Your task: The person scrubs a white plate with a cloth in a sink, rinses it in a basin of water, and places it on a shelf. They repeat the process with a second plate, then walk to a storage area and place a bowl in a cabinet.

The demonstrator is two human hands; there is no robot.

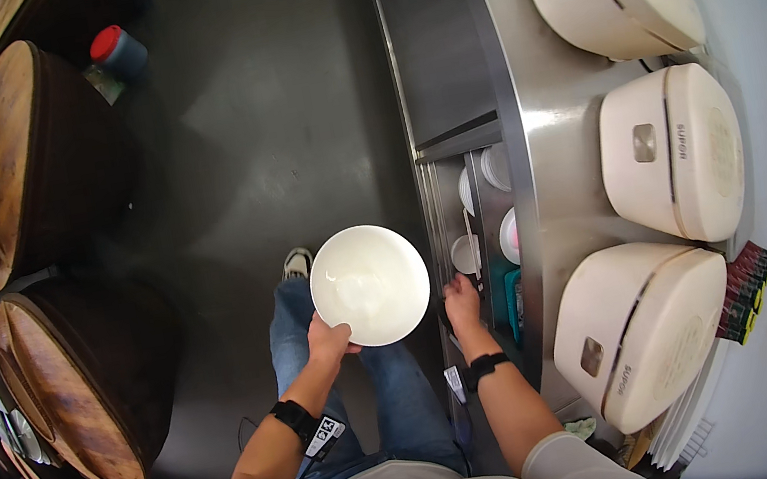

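Observation:
A round white bowl (372,282) is tilted in front of my legs, and I look down into its bare inside. My left hand (328,342) grips its near left rim, thumb over the edge and the other fingers mostly hidden beneath. On the right, my right hand (461,303) is at the opening of a steel cabinet (442,57). Its fingers are curled, and what they hold, if anything, is hidden. Just beyond them inside the cabinet sit a small white bowl (464,253), stacked white dishes (495,168) and a teal container (515,304).
Three cream rice cookers (644,145) line the steel counter (559,149) above the cabinet. Dark furniture with wooden tops (20,158) stands along the left, beside a red-lidded jar (119,50). Between the two sides runs a grey floor (270,106). Packets (745,291) lie behind the nearest cooker.

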